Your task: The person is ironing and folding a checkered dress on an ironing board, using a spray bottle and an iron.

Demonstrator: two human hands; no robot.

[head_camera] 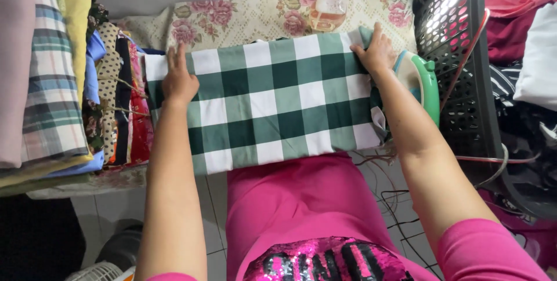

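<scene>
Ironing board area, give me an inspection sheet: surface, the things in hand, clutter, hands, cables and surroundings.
Surface: ironing board with a floral cover, bare along its far edge.
Things in hand: green and white checked cloth, folded flat across the board.
Clutter: iron at the right end beside the cloth; spray bottle on the far edge; stack of folded clothes at the left.
Hands: left hand flat on the cloth's left end; right hand pressing its far right corner.
Cables: cords trailing on the floor at right; a red cord runs over the basket.
Surroundings: dark laundry basket at right, tiled floor, fan partly in view below.
</scene>
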